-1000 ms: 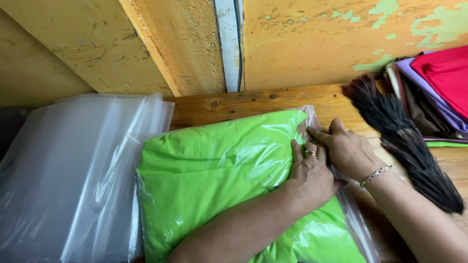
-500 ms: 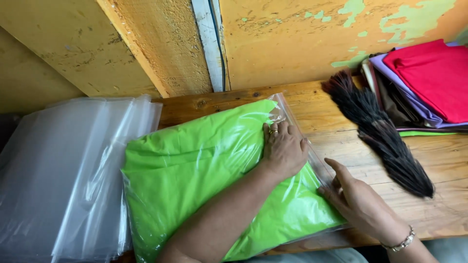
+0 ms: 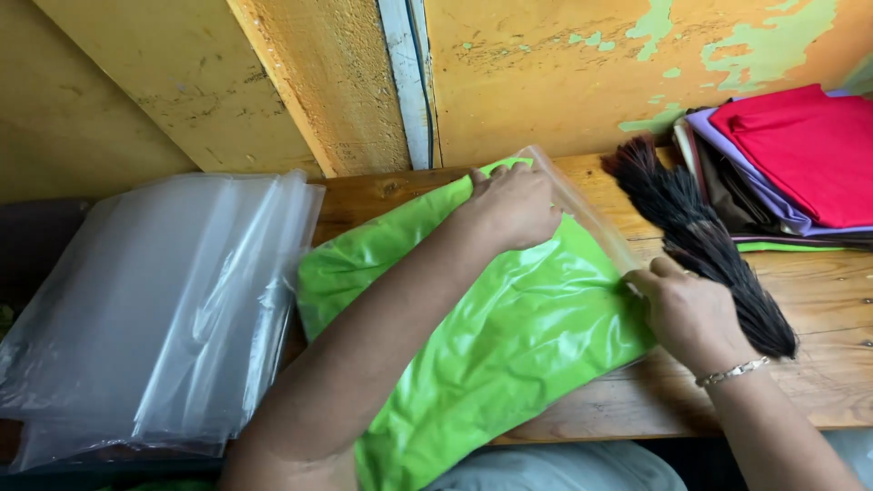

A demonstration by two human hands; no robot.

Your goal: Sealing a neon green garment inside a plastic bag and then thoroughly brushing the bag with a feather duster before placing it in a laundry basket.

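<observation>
Peeling yellow wall panels fill the upper frame above a wooden tabletop (image 3: 846, 382), which carries a stack of clear plastic bags (image 3: 155, 309) at lower left, a dark bristle brush (image 3: 700, 241) right of centre and folded coloured cloths (image 3: 800, 164) at upper right. At frame centre lies a green garment in a clear bag (image 3: 518, 336); the left hand (image 3: 514, 205) presses palm-down on its upper edge, fingers curled, grip closed on nothing visible. The right hand (image 3: 691, 314) pinches the bag's right edge, just beside the brush.
</observation>
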